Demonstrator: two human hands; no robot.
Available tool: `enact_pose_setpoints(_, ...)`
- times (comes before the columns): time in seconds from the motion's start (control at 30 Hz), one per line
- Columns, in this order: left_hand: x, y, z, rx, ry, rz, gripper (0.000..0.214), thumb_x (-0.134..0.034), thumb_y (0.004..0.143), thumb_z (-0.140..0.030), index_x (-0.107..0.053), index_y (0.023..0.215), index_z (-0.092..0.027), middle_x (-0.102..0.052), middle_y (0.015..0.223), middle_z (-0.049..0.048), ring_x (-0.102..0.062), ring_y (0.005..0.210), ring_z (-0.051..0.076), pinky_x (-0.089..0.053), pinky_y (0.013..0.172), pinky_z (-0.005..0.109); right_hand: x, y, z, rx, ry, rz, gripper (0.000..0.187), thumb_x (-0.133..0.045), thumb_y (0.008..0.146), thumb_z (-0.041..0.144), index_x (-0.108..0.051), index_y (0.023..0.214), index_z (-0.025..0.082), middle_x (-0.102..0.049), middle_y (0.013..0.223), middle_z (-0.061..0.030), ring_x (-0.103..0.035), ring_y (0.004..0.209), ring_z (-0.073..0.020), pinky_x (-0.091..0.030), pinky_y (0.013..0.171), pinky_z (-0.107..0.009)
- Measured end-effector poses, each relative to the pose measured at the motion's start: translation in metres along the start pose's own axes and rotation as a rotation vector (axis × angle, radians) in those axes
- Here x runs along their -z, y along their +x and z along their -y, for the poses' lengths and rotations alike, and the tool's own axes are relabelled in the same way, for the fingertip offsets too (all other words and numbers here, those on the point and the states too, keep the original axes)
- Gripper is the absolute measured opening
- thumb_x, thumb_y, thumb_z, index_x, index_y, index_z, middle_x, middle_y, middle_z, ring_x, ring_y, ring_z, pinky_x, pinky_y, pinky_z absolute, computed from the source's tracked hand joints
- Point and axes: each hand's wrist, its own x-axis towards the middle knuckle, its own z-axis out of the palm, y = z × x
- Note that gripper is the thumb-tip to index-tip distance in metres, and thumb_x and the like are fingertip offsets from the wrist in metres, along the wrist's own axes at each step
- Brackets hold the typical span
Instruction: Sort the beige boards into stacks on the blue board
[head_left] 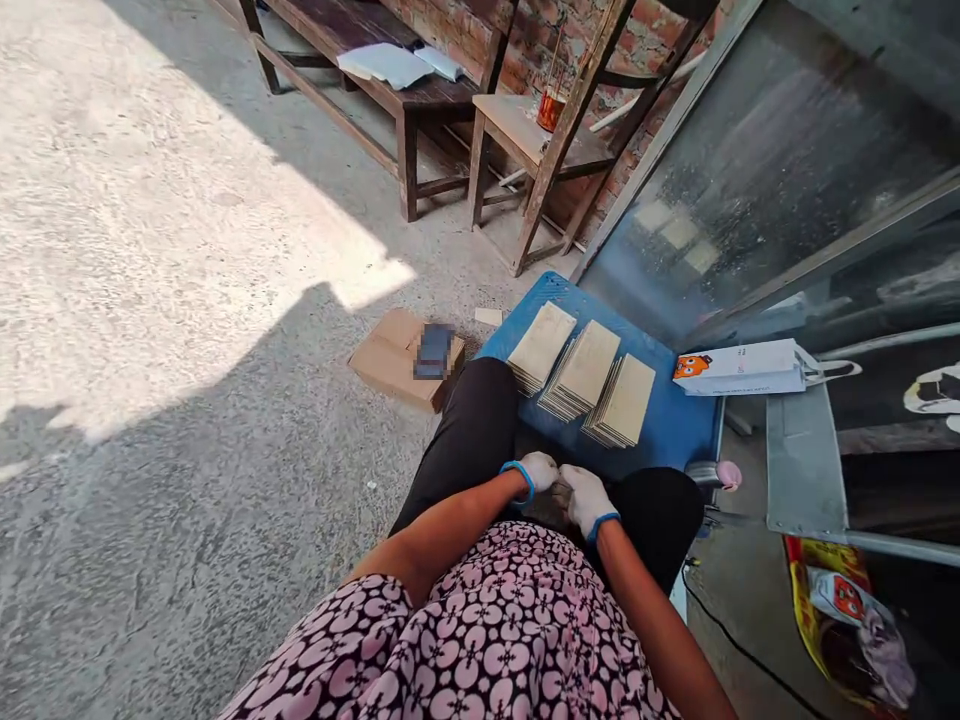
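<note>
At 6 o'clock from blue table (679,432), see left hand (539,471) meeting right hand (588,496), likely for fingertip work; unable to discern grip; find board stacks (581,365) atop table, 12 o'clock, probably grouped for reach.

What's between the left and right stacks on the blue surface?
A third stack, the middle one of the row, sits between the left stack and the right stack, as the head view shows.

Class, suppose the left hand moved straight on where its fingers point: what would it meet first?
Probably the gloved right hand, just beside the left hand; depth is unclear, they may already touch.
</note>
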Motion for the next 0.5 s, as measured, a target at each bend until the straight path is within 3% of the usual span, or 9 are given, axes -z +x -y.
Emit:
enact_pose_setpoints(0.17,0.000,0.001,-0.003,0.034,0.085,0.063,0.020,-0.056,0.088,-0.019,-0.075,0.085,-0.016,-0.076,0.096,0.0088,-0.068,0.091,0.022,-0.047,0.078,0.025,0.003,0.014,0.007,-0.022,0.053,-0.004,0.020,-0.068,0.084,0.024,-0.049,0.077,0.022,-0.054,0.057,0.0034,-0.052,0.047,-0.0111,-0.042,0.048,-0.022)
enact_pose_setpoints(0.33,-0.002,0.007,-0.006,0.023,0.155,0.120,0.024,-0.054,0.087,-0.019,-0.077,0.091,-0.018,-0.077,0.104,0.0083,-0.068,0.100,0.023,-0.047,0.086,0.025,0.021,0.029,0.015,-0.002,0.129,0.009,0.034,-0.073,0.084,0.029,-0.041,0.072,0.023,-0.040,0.052,0.0084,-0.037,0.043,-0.0072,-0.037,0.044,-0.021)
enact_pose_setpoints(0.5,-0.003,0.010,-0.007,0.010,0.173,0.163,0.026,-0.052,0.087,-0.019,-0.077,0.093,-0.015,-0.076,0.107,0.0117,-0.068,0.103,0.025,-0.047,0.089,0.028,0.030,0.036,0.018,0.009,0.158,-0.040,0.034,-0.077,0.083,0.034,-0.046,0.077,0.023,-0.041,0.053,0.0080,-0.040,0.045,-0.0082,-0.040,0.046,-0.021)
